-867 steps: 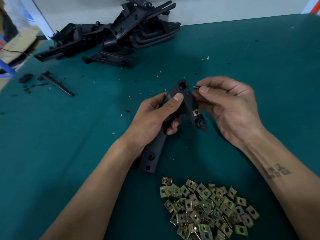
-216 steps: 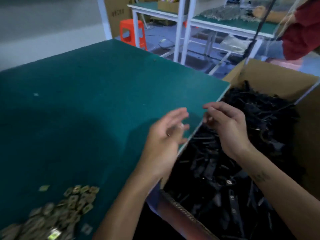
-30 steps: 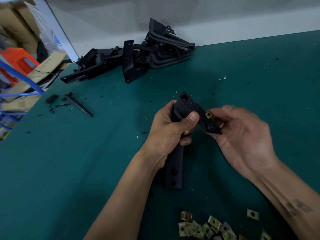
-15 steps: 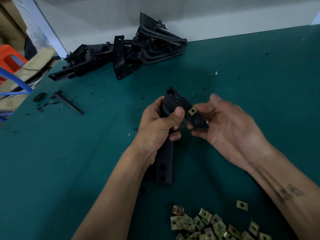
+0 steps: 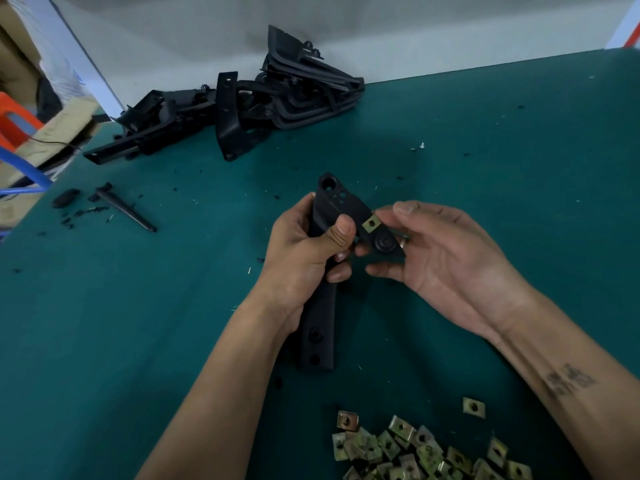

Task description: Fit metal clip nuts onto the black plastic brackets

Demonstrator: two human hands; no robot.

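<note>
**One clip nut seated on the bracket, more waiting in the pile**

Head view: The left hand [image 5: 304,251] grips a black plastic bracket [image 5: 327,271] round its middle, thumb pressed over the front face, holding it upright above the green table [image 5: 138,323]. The bracket's long lower leg hangs below the palm; its angled upper arm points right. A brass-coloured clip nut [image 5: 371,223] sits on the edge of that upper arm, just above a round boss. The right hand [image 5: 446,258] cups the arm's tip from behind, fingers loosely curled around it, thumb and forefinger touching the plastic beside the nut. A second small metal piece shows behind the tip against the right fingers; whether it is another nut being held I cannot tell.

Loose clip nuts [image 5: 415,448] lie heaped on the table near the bottom edge, one set slightly apart. A stack of brackets [image 5: 242,109] rests at the far side, with a thin black rod [image 5: 126,211] and plastic crumbs to the left.

Handling, as a judgement: the bracket looks light and stiff, best held mid-body so either end stays free. The nuts are small, springy sheet metal with sharp edges, probably slippery; pinch them by the flat faces and slide the open side over the plastic edge.
</note>
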